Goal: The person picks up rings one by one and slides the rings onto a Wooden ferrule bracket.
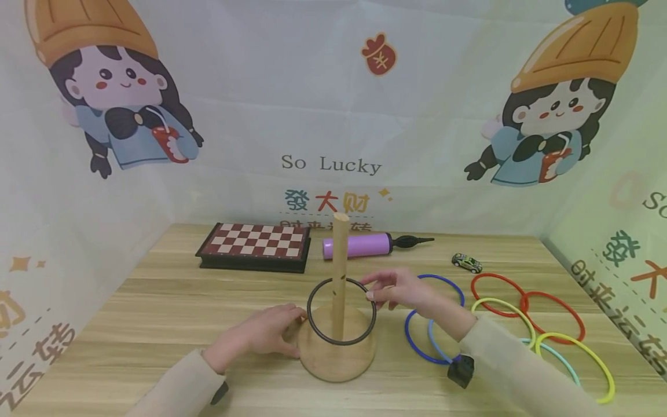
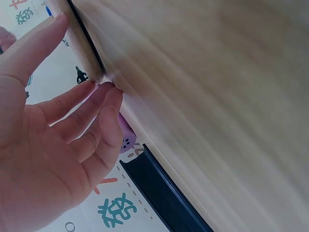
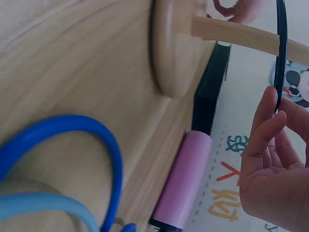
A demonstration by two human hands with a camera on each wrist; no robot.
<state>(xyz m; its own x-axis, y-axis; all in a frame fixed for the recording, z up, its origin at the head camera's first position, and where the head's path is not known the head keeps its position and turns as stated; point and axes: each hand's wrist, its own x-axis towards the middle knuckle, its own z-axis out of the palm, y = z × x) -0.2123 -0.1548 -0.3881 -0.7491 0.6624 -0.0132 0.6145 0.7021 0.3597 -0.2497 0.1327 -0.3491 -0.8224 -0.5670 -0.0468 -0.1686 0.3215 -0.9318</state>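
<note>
- Centrally, on a wooden table (image 1: 156, 301), stands a pale wooden post (image 1: 340, 255) on a round base (image 1: 337, 368); a thin black ring (image 1: 341, 343) encircles the post, held up above the base.
- The person's right hand (image 1: 398, 288) pinches the ring's right side between thumb and fingertips.
- The left hand (image 1: 263, 331) holds the base's left edge, thumb and forefinger set apart against it, fingers bent; from here I can't tell how firmly they press.
- I'd judge the ring light, smooth plastic, slightly springy, hardly fragile and perhaps a little slippery. Its outer rim suits a light pinch, clear of the post; the base looks sturdier and is best braced at its rim.
- The tabletop has striped wood grain and looks flat. On the right, coloured rings (image 1: 583, 330) lie partly overlapping.
- Behind are a checkered game box (image 1: 255, 246), a purple hand pump (image 1: 359, 246) and a toy car (image 1: 466, 263).
- Pale cloth (image 1: 250, 104) surrounds the table, printed with cartoon children and "So Lucky".
</note>
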